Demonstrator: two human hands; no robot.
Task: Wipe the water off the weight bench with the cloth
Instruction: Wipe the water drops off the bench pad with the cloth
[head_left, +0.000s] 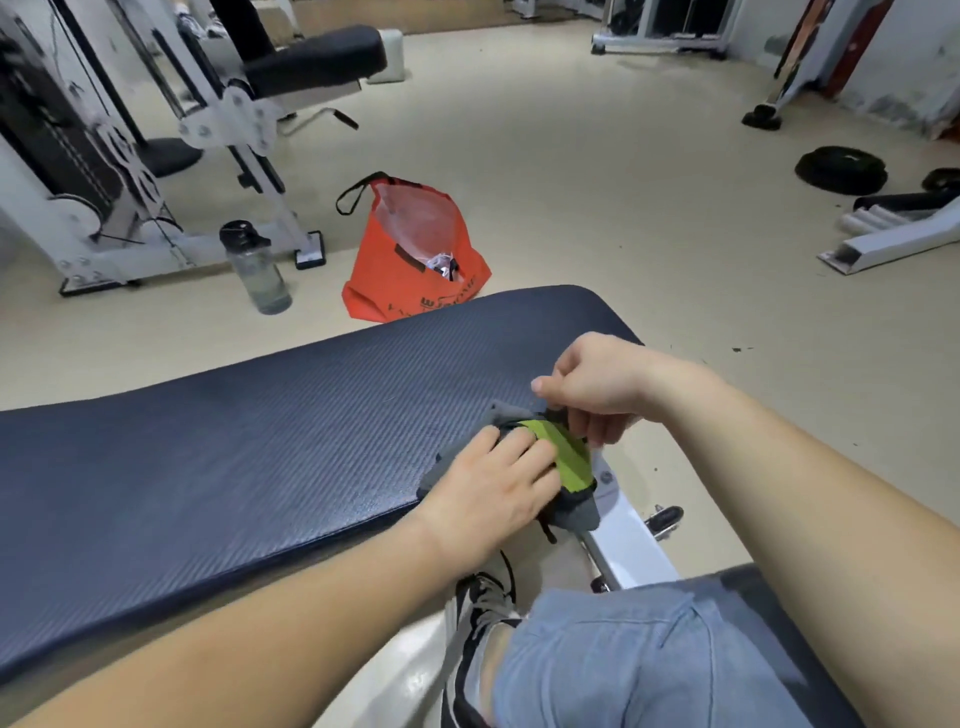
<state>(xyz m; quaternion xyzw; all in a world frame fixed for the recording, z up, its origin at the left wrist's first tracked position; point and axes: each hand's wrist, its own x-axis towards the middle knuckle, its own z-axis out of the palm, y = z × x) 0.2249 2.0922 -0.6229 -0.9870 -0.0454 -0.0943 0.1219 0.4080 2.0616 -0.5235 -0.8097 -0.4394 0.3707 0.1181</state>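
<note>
Navy ribbed padding of the weight bench (234, 457) stretches across the near and middle ground, with a bent knee (623, 649) in blue denim and a laced shoe (478, 613) seen closest, below it. At the pad's near right corner, above the white metal frame (623, 540), the cloth (569, 457) is found: grey, with a bright green panel, crumpled and partly hanging over the edge. It is pressed flat against the pad by the left hand (488, 499), whose fingers (519, 447) are held straight and close together on top of it. Its far edge is pinched by the right hand (597, 384), fingers curled under and thumb stretched out. The cloth is judged to be light, soft and limp, so it is best bunched under a flat palm or gripped by a gathered fold, not by a loose corner. The vinyl may be slippery where wet, though no droplets can be made out. Farther off on the pale floor, an orange bag (410, 275) is slumped open; a clear plastic lining and something small, white and dark are seen inside, but cannot be identified. Left of it a translucent water bottle (257, 270) with a black lid is stood upright; its fill level cannot be told. Beyond, a white cable machine (104, 156) is seen at left and black weight plates (840, 169) at far right.
</note>
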